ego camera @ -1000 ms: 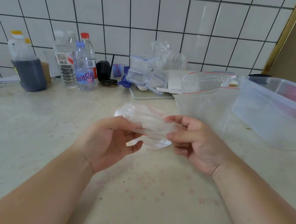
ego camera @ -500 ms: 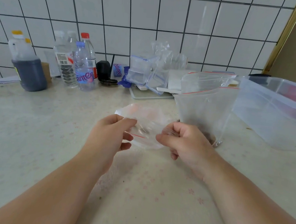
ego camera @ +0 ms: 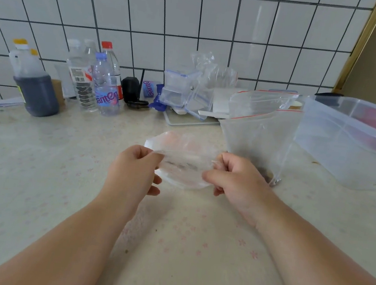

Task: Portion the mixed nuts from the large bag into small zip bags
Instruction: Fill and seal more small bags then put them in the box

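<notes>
head view: two bare forearms reach in over a pale, faintly flower-patterned table point(ego camera: 40, 173). the left hand point(ego camera: 133, 171) has its grip closed on the left edge of a small zip bag point(ego camera: 184, 165), thumb and fingers pinching the clear plastic; the right hand point(ego camera: 234, 182) pinches the bag's right edge, fingers curled. the small bag is held between the two hands just above the table, crumpled, and whether its mouth is parted cannot be told.

just beyond the right hand stands the large bag point(ego camera: 259, 136), clear with a red zip line, upright and open at the top, a few dark nuts point(ego camera: 269, 174) showing at its bottom corner. to its right sits a clear plastic tub point(ego camera: 349, 145) with something red inside.

farther back, along the white tiled wall point(ego camera: 194, 27), a cluster of clear lidded containers point(ego camera: 178, 88) and crumpled plastic sits on a tray. left of these are a black object point(ego camera: 131, 87), several water bottles point(ego camera: 105, 87) and a jug of dark liquid point(ego camera: 34, 84) with a yellow cap.
</notes>
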`<move>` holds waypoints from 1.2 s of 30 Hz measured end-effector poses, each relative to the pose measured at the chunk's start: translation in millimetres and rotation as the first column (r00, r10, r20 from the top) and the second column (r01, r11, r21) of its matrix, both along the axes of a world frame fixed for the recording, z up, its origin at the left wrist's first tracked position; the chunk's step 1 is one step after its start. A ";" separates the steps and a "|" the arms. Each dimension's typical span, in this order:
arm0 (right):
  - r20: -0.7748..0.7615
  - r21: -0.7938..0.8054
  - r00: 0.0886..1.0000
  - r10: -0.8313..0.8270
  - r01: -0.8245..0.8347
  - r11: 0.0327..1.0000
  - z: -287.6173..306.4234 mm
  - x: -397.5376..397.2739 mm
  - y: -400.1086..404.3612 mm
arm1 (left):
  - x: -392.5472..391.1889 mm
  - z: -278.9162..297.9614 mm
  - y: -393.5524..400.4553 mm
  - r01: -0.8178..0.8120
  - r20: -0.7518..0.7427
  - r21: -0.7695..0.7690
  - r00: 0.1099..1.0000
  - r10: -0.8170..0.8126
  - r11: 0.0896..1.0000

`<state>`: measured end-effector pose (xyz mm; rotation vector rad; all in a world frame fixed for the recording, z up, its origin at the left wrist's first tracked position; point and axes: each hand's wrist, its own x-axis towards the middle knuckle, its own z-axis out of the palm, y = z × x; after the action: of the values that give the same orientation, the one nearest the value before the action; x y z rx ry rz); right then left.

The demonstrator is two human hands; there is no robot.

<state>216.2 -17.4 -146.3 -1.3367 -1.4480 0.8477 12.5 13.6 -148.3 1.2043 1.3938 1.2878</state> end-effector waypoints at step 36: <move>-0.466 -0.085 0.883 0.057 -0.109 0.990 14.1 3.6 -3.3 | 1.6 7.1 -4.7 0.313 0.286 -0.062 0.915 -0.283 0.948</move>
<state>219.7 -20.7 -132.2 -1.0566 -1.0967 1.2241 14.1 8.9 -141.2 1.0714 1.0197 1.1009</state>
